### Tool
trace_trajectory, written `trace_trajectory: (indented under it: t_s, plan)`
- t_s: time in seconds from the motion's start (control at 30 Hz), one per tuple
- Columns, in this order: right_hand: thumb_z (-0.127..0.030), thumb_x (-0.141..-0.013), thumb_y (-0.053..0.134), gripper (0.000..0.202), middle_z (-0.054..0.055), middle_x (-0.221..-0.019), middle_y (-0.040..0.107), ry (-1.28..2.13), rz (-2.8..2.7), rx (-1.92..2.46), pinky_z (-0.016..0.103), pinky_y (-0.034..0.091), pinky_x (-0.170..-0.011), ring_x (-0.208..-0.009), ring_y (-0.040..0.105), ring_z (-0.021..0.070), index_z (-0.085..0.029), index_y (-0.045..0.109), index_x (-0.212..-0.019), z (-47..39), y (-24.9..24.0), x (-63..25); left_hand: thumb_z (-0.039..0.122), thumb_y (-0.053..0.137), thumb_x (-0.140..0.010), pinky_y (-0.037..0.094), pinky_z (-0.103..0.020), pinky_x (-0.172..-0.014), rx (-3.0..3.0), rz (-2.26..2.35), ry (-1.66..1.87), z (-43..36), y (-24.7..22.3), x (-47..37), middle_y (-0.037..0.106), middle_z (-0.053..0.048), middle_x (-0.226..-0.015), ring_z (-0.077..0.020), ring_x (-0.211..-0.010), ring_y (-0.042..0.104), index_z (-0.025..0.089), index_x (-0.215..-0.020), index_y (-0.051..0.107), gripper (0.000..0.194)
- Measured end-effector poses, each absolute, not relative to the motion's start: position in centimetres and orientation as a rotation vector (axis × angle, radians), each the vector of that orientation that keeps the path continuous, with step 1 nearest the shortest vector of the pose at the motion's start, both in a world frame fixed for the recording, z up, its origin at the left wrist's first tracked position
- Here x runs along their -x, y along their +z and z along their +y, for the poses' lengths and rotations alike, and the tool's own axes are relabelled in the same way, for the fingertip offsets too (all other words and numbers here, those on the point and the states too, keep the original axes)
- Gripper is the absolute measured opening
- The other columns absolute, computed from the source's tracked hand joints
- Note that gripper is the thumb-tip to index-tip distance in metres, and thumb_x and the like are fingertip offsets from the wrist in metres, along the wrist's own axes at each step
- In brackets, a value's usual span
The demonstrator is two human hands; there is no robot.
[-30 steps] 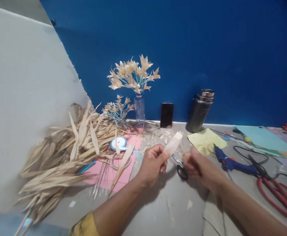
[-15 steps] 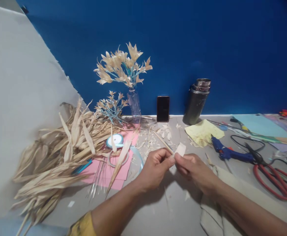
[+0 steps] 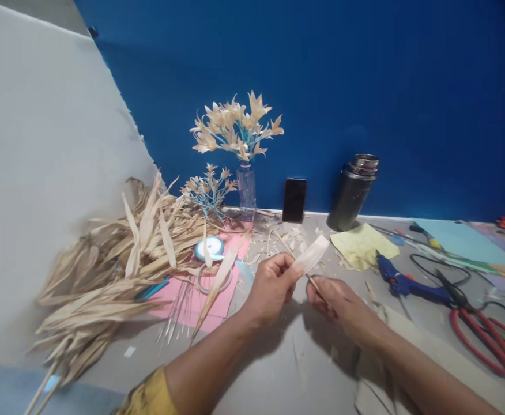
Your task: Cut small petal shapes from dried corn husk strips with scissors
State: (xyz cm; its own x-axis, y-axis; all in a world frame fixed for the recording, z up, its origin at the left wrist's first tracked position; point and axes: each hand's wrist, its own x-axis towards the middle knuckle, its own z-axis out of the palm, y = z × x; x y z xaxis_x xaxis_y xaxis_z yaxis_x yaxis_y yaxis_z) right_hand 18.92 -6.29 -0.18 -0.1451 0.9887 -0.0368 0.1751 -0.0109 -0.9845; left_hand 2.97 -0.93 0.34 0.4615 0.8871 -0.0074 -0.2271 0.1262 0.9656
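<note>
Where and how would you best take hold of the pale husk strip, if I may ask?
I'd pinch the pale husk strip by its flat free end from the right: it juts that way, while the left hand grips the other.

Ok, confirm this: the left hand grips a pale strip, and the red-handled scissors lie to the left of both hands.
Wrong side for the scissors: the head view shows the red-handled scissors lying to the right of both the left hand and right hand. The left hand does grip a pale strip.
</note>
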Motion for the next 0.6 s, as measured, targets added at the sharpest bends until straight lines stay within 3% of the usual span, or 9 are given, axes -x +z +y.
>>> trace_trajectory:
  t_s: [0.13,0.3,0.43,0.53,0.6]
  plan:
    - [-0.074,-0.089,0.042,0.062,-0.004,-0.058,0.034,0.963,-1.452,1.429,0.028,0.025,-0.054,-0.057,0.032,0.0133,-0.022,0.039,-0.057,-6.6,-1.1,-16.5,0.040,0.067,-0.081,0.023,-0.022,-0.047,-1.360,0.828,0.889,-1.6,-0.1,-3.2,0.042,0.006,-0.052,-0.0066,-0.048,0.032,0.017,-0.062,0.051,0.033]
    - [-0.066,-0.082,0.062,0.060,-0.007,-0.048,0.026,1.297,-1.134,1.277,0.028,0.015,-0.047,-0.048,0.021,0.0098,-0.023,0.035,-0.050,-6.5,0.2,-20.3,0.040,0.068,-0.081,0.025,-0.022,-0.050,-1.445,0.768,0.864,-1.3,0.3,-2.7,0.042,0.005,-0.056,-0.0072,-0.053,0.033,0.017,-0.061,0.050,0.035]
    - [-0.068,-0.089,0.047,0.059,-0.009,-0.053,0.013,1.148,-0.984,1.163,0.027,0.011,-0.045,-0.049,0.009,0.0108,-0.025,0.024,-0.056,-5.9,2.6,-25.2,0.047,0.075,-0.074,0.020,-0.021,-0.045,-1.158,0.787,0.941,-0.4,0.2,-2.5,0.041,0.008,-0.049,-0.0048,-0.043,0.029,0.019,-0.065,0.047,0.041]
    - [-0.071,-0.084,0.054,0.050,-0.008,-0.054,0.026,1.203,-0.914,1.177,0.025,0.010,-0.042,-0.048,0.014,0.0104,-0.025,0.047,-0.065,-5.7,2.2,-24.1,0.045,0.081,-0.069,0.033,-0.021,-0.051,-0.955,0.730,0.963,-0.7,-0.1,-3.5,0.052,0.005,-0.056,-0.0064,-0.048,0.042,0.018,-0.068,0.053,0.039]
    - [-0.059,-0.076,0.071,0.039,-0.006,-0.059,0.043,1.260,-0.977,1.201,0.024,0.019,-0.043,-0.048,0.026,0.0095,-0.022,0.060,-0.080,-5.9,1.1,-21.5,0.038,0.084,-0.065,0.040,-0.023,-0.059,-0.872,0.674,0.967,-1.3,-0.4,-4.2,0.058,0.001,-0.065,-0.0085,-0.058,0.050,0.016,-0.070,0.061,0.033]
